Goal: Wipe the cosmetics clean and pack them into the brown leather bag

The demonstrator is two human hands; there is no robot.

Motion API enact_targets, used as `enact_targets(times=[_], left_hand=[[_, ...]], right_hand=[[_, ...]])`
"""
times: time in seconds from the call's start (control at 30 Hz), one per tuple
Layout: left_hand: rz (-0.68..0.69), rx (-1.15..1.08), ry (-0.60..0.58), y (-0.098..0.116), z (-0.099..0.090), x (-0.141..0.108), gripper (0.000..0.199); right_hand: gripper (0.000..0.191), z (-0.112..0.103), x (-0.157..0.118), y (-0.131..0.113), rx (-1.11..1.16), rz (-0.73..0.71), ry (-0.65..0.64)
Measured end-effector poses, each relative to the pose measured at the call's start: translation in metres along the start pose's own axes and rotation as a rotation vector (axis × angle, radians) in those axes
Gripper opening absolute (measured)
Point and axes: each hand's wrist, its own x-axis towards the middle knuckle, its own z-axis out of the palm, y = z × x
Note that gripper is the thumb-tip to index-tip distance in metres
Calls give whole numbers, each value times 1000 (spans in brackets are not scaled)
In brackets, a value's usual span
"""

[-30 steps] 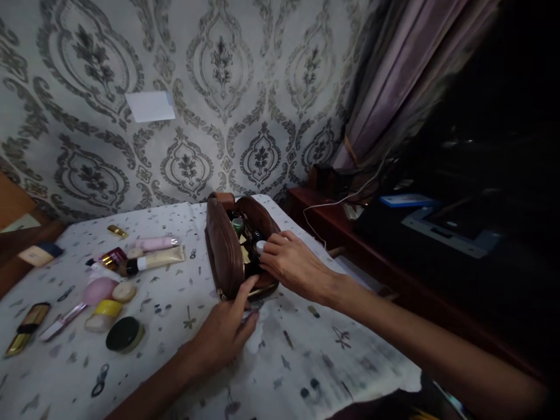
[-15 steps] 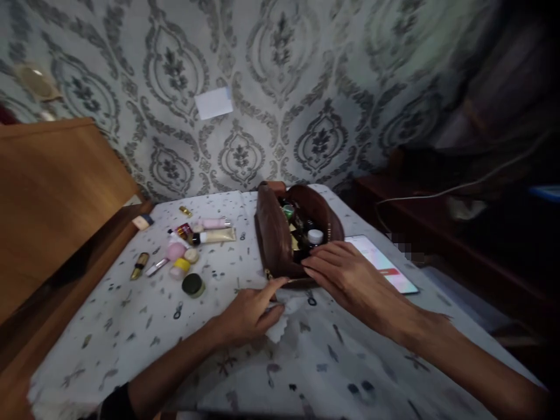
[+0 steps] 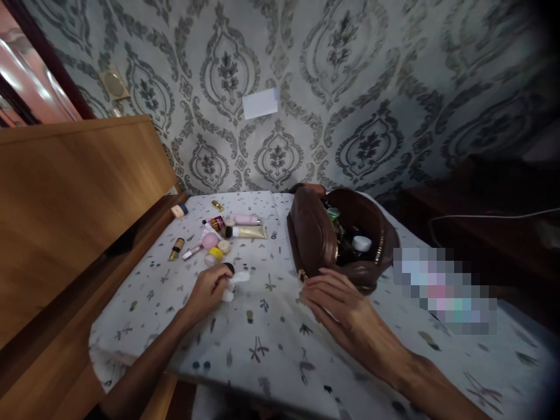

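Your left hand [image 3: 210, 290] pinches crumpled white tissue [image 3: 240, 277] toward the left edge of the bench [image 3: 282, 318]; your right hand [image 3: 343, 309], fingers straight, sits at the open brown leather-look bag [image 3: 311, 224] near the far edge, apparently steadying it.

1 crumpled white tissue [image 3: 239, 277] is pinched in the left hand [image 3: 210, 290], its loose ends jutting past the fingers. Just beyond the right hand [image 3: 339, 297], 1 brown bag [image 3: 311, 224] stands unzipped, mouth gaping upward, with 1 white-capped container [image 3: 361, 244] inside.
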Motion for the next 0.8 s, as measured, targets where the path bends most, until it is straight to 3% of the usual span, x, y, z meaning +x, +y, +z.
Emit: enact_targets(times=[0.17, 0.3, 0.4, 0.53, 0.67, 0.8], left_hand=[[-159, 72, 58, -36, -26, -1, 22], [-349, 316, 44, -45, -43, 9, 36], [-431, 496, -59, -42, -42, 18, 48], [-366, 521, -124, -45, -29, 23, 45], [-364, 463, -78, -55, -23, 17, 37], [-383, 350, 37, -55, -30, 5, 34]], right_hand=[[26, 34, 14, -20, 203, 41, -156], [29, 61, 29, -30, 330, 115, -227], [27, 77, 42, -35, 440, 222, -197], [30, 97, 53, -37, 666, 414, -126], [40, 113, 48, -31, 893, 624, -19], [49, 115, 41, -25, 1071, 754, 43]])
